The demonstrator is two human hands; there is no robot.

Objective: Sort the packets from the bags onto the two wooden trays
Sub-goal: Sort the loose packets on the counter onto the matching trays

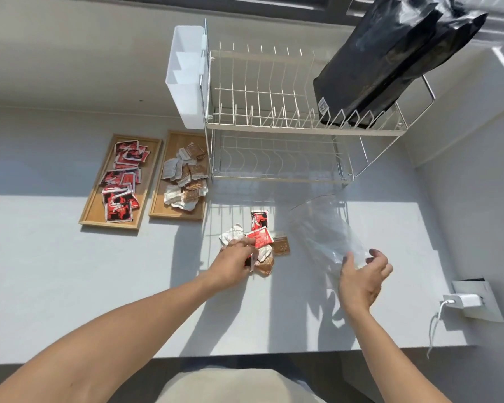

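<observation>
Two wooden trays lie side by side on the white counter. The left tray [96, 210] holds several red-and-black packets. The right tray [159, 205] holds several brown and white packets. A small pile of mixed loose packets [266, 242] lies in front of the dish rack. My left hand [233, 264] rests on the pile's left side, its fingers closed on a red packet [259, 237]. My right hand [362, 279] is open with spread fingers, touching the near end of a clear plastic bag [323, 228] that lies to the right of the pile.
A two-tier wire dish rack [274, 117] stands at the back with a white plastic caddy [186, 74] on its left end. A black foil bag [390, 59] leans in the top tier. A white charger [466, 301] sits plugged in at the right.
</observation>
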